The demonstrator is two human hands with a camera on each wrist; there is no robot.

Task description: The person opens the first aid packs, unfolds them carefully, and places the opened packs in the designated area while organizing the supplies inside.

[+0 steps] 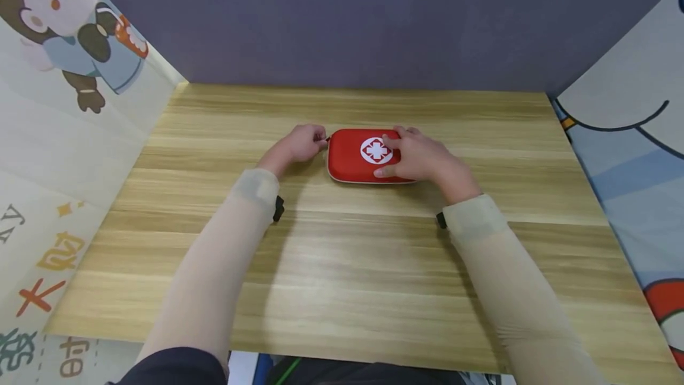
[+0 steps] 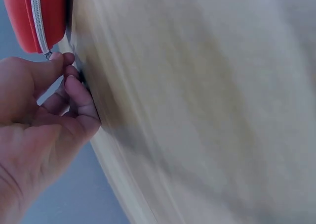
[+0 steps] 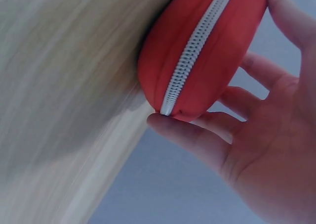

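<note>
A red zippered first-aid case (image 1: 346, 158) with a white cross emblem lies flat on the wooden table. At its left end my left hand (image 1: 306, 142) pinches the small zipper pull (image 2: 48, 55) between thumb and fingers; the pull is mostly hidden by the fingertips. My right hand (image 1: 423, 157) grips the case's right end, thumb and fingers spread over its top and round its edge. In the right wrist view, the silver zipper (image 3: 190, 51) runs along the side with its teeth meshed, and one fingertip touches near its end.
The light wood table (image 1: 363, 278) stretches around the case on all sides. A dark blue-grey panel (image 1: 363, 22) stands along the back edge. Printed cartoon panels flank the left (image 1: 80, 153) and right (image 1: 630, 135) sides.
</note>
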